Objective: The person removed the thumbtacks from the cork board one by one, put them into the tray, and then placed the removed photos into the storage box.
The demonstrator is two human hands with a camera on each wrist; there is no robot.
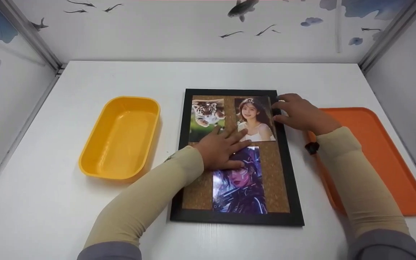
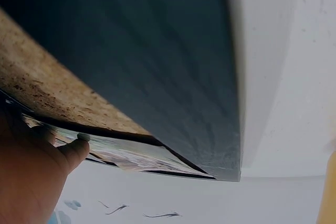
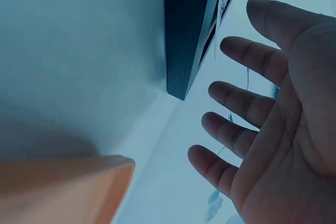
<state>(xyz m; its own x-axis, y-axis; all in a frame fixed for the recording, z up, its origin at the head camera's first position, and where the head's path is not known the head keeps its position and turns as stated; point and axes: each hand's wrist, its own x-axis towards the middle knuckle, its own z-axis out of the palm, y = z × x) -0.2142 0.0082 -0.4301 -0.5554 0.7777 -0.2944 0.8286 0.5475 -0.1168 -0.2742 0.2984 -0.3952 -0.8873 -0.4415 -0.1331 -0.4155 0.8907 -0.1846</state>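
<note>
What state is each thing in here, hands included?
Board: flat, face up
Tiger picture: lying on the board, partly covered by a hand
Portrait picture: lying on the board, lower left partly covered
Purple picture: lying on the board, top partly covered
Yellow bin: upright, open-topped
Orange tray: flat, partly hidden
Left hand: fingers spread over the board
Right hand: fingers apart, holding nothing

Bright head view, glare on purple print [image 1: 240, 195], soft shadow beside yellow tray [image 1: 123, 141], bluish right wrist view
</note>
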